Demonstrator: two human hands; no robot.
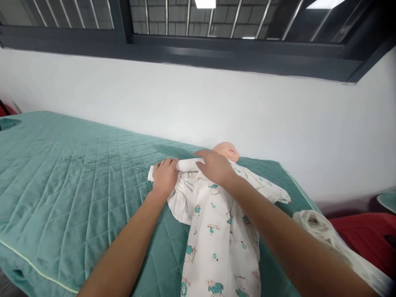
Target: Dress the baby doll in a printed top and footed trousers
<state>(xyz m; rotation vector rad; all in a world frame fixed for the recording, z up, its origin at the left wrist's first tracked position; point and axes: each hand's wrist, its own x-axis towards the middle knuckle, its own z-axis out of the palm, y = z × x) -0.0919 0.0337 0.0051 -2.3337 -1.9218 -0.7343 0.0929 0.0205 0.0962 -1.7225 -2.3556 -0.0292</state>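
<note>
A doll lies on its back on the bed, dressed in a white baby outfit (213,222) printed with small green and pink figures. Its bare head (227,151) shows beyond my right hand, near the wall. My left hand (166,175) is closed around the sleeve on the left, near its cuff. The sleeve (187,166) stretches sideways between my two hands. My right hand (216,166) lies over the doll's shoulder, thumb and fingers apart at the sleeve's upper end. The other sleeve (275,190) lies out to the right. Any doll arm inside the held sleeve is hidden.
A green quilted cover (93,173) lies over the bed, which meets a white wall (173,103) under a dark-framed barred window (232,55). Crumpled white cloth (324,235) lies at the right edge, beside a red object (365,235).
</note>
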